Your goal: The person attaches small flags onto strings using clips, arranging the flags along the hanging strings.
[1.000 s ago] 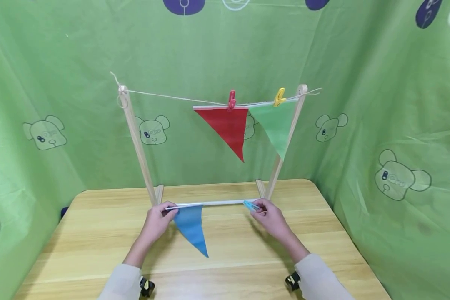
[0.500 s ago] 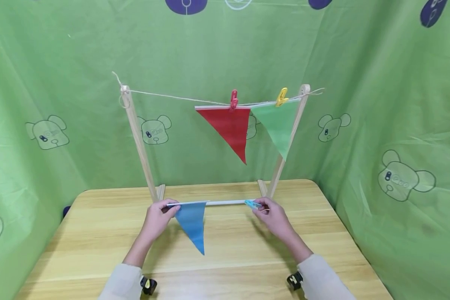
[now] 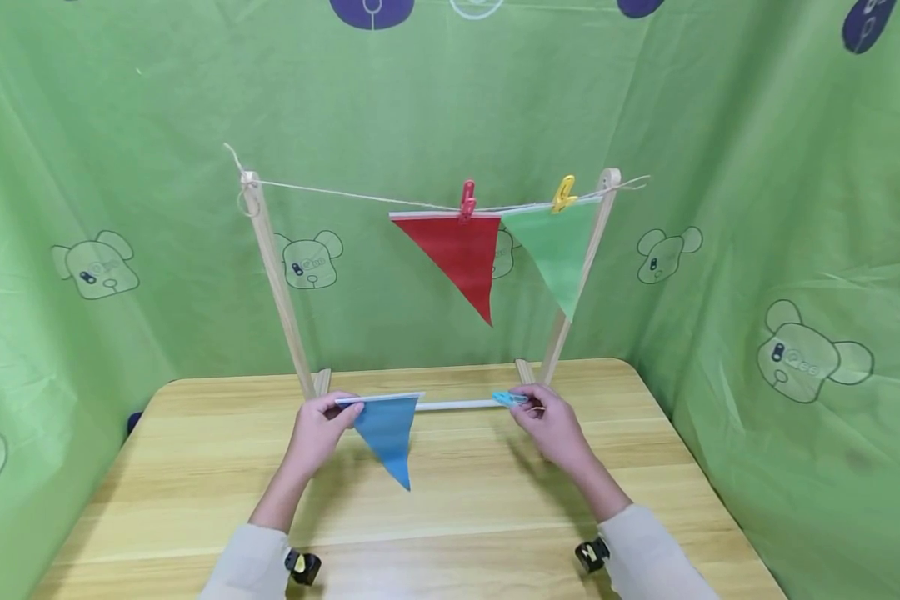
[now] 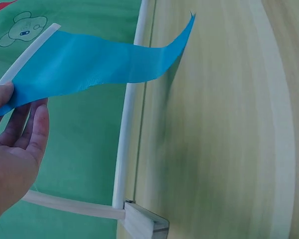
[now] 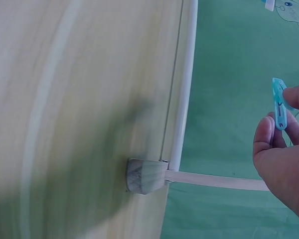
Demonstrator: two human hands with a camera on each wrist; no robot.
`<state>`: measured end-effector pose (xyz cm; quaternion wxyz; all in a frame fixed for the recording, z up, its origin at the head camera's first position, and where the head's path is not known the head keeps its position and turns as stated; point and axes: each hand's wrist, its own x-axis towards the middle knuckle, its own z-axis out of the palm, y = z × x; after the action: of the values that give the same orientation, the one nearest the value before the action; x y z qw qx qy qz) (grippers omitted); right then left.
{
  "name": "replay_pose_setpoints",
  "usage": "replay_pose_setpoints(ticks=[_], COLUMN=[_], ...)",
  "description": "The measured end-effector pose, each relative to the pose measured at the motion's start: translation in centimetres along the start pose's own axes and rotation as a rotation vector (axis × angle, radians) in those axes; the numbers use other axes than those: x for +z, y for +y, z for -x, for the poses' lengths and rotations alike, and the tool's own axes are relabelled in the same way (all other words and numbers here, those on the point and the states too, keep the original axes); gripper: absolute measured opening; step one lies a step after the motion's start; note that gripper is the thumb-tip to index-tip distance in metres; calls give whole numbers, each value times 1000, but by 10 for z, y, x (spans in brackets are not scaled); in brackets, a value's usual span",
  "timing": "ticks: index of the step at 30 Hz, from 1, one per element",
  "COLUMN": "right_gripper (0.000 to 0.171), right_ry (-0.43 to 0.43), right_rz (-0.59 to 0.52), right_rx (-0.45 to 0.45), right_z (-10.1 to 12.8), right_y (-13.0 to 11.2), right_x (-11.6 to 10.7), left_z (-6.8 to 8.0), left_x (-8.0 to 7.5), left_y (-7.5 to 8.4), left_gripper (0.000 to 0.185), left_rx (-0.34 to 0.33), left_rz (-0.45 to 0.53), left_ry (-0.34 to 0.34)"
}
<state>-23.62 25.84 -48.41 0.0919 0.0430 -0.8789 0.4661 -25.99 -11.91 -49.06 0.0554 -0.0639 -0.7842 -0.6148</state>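
Observation:
My left hand [image 3: 342, 410] pinches the top left corner of a blue triangular flag [image 3: 387, 432], which hangs point down just above the table. In the left wrist view the blue flag [image 4: 104, 62] curves away from my fingers [image 4: 20, 117], its white top edge showing. My right hand [image 3: 531, 406] pinches a light blue clothespin [image 3: 510, 399] beside the frame's right post. The right wrist view shows the clothespin [image 5: 279, 103] held between thumb and fingers [image 5: 265, 134].
A wooden frame [image 3: 273, 267] stands at the back of the table [image 3: 457, 508], with a white rod [image 3: 457, 405] across its base. On its string [image 3: 330, 193] hang a red flag [image 3: 457, 257] and a green flag [image 3: 557, 254], each pegged. Green cloth surrounds the table.
My left hand has lifted the blue flag slightly and carried it a little to the right. My right hand has raised the clothespin a bit.

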Motion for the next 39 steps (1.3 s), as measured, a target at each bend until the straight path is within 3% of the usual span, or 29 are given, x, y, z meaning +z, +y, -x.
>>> replay_pose_setpoints(ticks=[7,15,33,39], right_gripper=[36,34,36,36], right_ry=[25,41,66,69], right_rz=[-79,-59,-97,-103], right_rx=[58,14,-55,-90], right_z=[-1,-4,-8,-10], right_y=[-7,-14,-37,-49], right_x=[-7,-13,-20,-17], left_z=[0,2,0,-4], left_x=[-1,-2,-1,-6], left_y=[6,10,25,30], left_gripper=[16,17,18,17], left_rx=[9,56,51,75], left_rz=[36,76,89,87], left_ry=[7,-1,-7,28])
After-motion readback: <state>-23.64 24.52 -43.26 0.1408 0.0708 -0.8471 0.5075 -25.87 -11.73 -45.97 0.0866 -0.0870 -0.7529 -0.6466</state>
